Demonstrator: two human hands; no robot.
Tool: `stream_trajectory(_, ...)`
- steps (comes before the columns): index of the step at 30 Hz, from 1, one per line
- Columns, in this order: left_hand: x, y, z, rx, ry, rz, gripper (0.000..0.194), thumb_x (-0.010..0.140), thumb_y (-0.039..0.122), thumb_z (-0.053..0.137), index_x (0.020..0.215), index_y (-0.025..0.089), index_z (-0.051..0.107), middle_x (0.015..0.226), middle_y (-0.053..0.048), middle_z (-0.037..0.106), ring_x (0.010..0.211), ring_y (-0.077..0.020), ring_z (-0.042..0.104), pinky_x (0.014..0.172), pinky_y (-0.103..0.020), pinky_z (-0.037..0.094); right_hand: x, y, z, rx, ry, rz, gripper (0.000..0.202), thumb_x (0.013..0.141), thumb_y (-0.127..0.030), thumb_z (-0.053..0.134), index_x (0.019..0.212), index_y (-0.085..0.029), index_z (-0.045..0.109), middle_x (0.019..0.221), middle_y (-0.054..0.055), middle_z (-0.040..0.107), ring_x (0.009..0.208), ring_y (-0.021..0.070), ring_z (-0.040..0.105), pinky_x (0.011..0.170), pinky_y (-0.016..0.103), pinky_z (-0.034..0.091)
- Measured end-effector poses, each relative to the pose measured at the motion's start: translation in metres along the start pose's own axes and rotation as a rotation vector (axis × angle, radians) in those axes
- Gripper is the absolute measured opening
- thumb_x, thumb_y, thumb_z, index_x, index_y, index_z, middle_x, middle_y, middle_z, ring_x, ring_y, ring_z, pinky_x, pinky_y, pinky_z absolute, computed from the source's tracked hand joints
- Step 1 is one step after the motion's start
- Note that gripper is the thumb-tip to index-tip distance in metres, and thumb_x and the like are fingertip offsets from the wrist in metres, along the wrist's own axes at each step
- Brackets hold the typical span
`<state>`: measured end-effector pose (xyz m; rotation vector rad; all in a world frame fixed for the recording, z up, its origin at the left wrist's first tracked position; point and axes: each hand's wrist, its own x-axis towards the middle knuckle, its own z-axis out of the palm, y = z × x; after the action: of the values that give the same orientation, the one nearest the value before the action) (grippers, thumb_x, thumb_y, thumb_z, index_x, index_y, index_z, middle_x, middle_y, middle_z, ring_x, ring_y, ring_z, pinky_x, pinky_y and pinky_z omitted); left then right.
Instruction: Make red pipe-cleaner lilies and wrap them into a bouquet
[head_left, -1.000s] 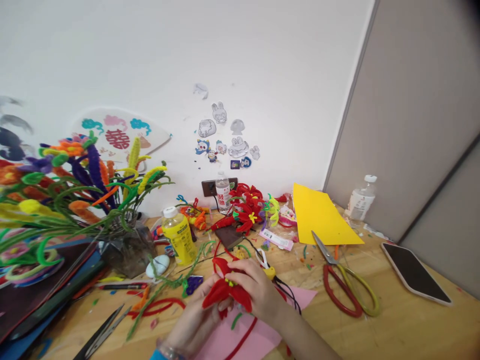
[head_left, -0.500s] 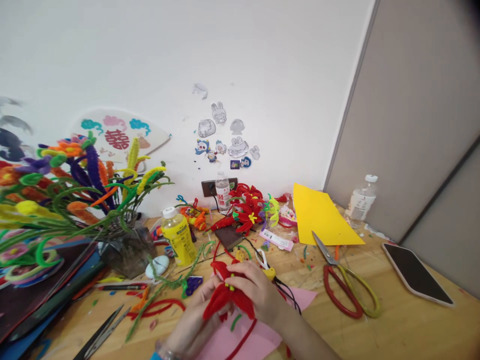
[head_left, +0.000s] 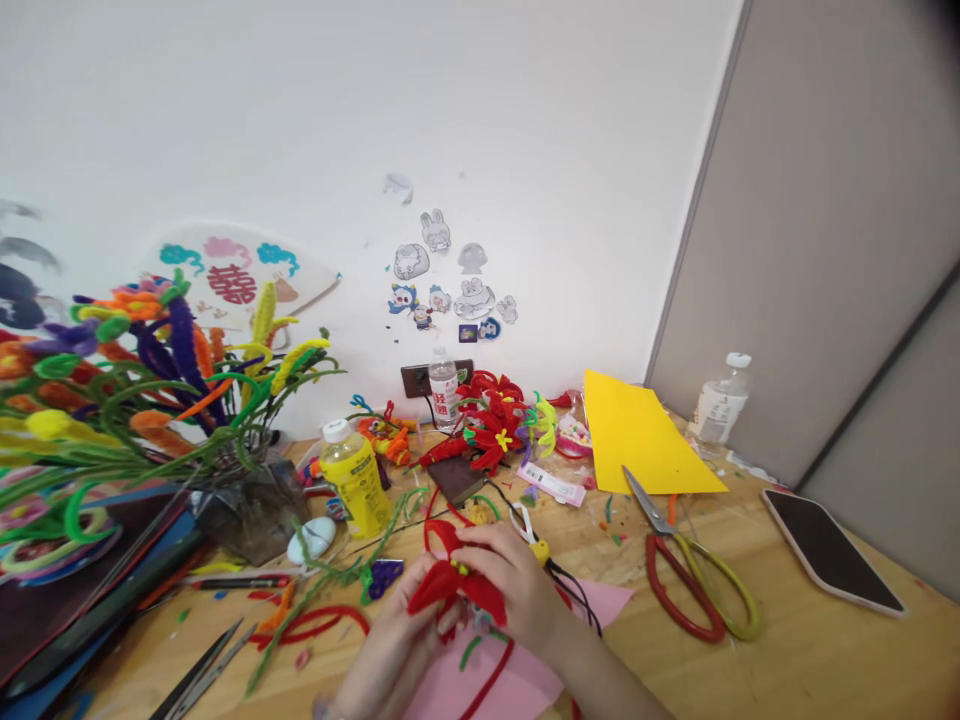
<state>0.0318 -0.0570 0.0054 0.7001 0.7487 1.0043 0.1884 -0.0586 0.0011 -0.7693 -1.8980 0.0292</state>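
Note:
A red pipe-cleaner flower [head_left: 433, 588] with a small yellow-green centre is held between both hands, over a pink sheet [head_left: 517, 682] on the wooden table. My left hand [head_left: 401, 630] grips it from the left and below, its fingertips partly hidden behind the petals. From the right, the fingers of my right hand [head_left: 510, 580] close on the petals near the centre. A red stem [head_left: 491, 680] and a short green piece [head_left: 470, 652] show below the flower.
Red-and-yellow-handled scissors [head_left: 679, 570], a phone [head_left: 836, 550] and yellow paper [head_left: 645, 435] lie to the right. To the left are a yellow bottle [head_left: 360, 490], a vase [head_left: 255, 505] of pipe-cleaner flowers and more scissors [head_left: 199, 675]. Red flowers [head_left: 495, 420] lie near the wall.
The flower's petals have tilted and its front right petal is now more covered by my right hand. My left wrist has dropped lower in the view. Both hands still hold the flower.

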Motion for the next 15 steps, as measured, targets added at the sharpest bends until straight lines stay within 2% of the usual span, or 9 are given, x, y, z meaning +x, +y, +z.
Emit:
stream_trajectory(3, 0.001, 0.001, 0.004, 0.014, -0.009, 0.086, 0.020, 0.061, 0.027, 0.075, 0.070, 0.017, 0.060, 0.059, 0.004, 0.050, 0.049, -0.0078, 0.040, 0.051, -0.022, 0.035, 0.000, 0.005, 0.003, 0.064, 0.027, 0.061, 0.033, 0.085, -0.019, 0.049, 0.119, -0.022, 0.051, 0.109, 0.010, 0.057, 0.100, 0.0200, 0.054, 0.084, 0.035, 0.048)
stream_trajectory(5, 0.002, 0.003, 0.005, 0.047, 0.027, 0.125, 0.023, 0.061, 0.031, 0.075, 0.067, 0.016, 0.059, 0.057, 0.005, 0.048, 0.048, -0.0071, 0.038, 0.048, -0.022, 0.034, 0.000, 0.006, 0.005, 0.087, 0.033, 0.113, 0.033, 0.085, -0.016, 0.048, 0.117, -0.023, 0.052, 0.107, 0.009, 0.058, 0.100, 0.0196, 0.055, 0.085, 0.034, 0.048)
stream_trajectory(8, 0.006, 0.002, 0.003, 0.179, 0.071, 0.166, 0.025, 0.062, 0.035, 0.073, 0.074, 0.016, 0.062, 0.063, 0.003, 0.054, 0.051, -0.0082, 0.043, 0.049, -0.021, 0.037, -0.001, 0.006, 0.009, 0.084, 0.061, 0.190, 0.029, 0.082, -0.016, 0.052, 0.110, -0.022, 0.057, 0.103, 0.008, 0.060, 0.097, 0.0198, 0.056, 0.084, 0.034, 0.048)
stream_trajectory(11, 0.014, -0.003, -0.005, 0.347, 0.127, 0.254, 0.033, 0.056, 0.033, 0.077, 0.081, 0.016, 0.064, 0.075, -0.002, 0.063, 0.066, -0.0153, 0.055, 0.059, -0.024, 0.044, -0.002, 0.006, 0.012, 0.057, 0.108, 0.227, 0.024, 0.081, -0.015, 0.053, 0.104, -0.020, 0.059, 0.098, 0.008, 0.061, 0.093, 0.0197, 0.057, 0.081, 0.033, 0.049)
stream_trajectory(13, 0.018, -0.007, -0.009, 0.425, 0.155, 0.319, 0.035, 0.052, 0.030, 0.079, 0.081, 0.017, 0.065, 0.081, -0.005, 0.065, 0.077, -0.0205, 0.058, 0.063, -0.026, 0.046, -0.003, 0.006, 0.014, 0.043, 0.119, 0.234, 0.023, 0.080, -0.014, 0.052, 0.101, -0.019, 0.060, 0.096, 0.008, 0.061, 0.091, 0.0195, 0.058, 0.080, 0.032, 0.050)
stream_trajectory(15, 0.020, -0.009, -0.011, 0.490, 0.158, 0.340, 0.031, 0.054, 0.029, 0.077, 0.080, 0.017, 0.067, 0.080, -0.006, 0.067, 0.079, -0.0227, 0.058, 0.062, -0.026, 0.045, -0.003, 0.005, 0.015, 0.028, 0.121, 0.239, 0.024, 0.081, -0.012, 0.050, 0.101, -0.019, 0.060, 0.095, 0.008, 0.061, 0.090, 0.0194, 0.058, 0.080, 0.032, 0.050)
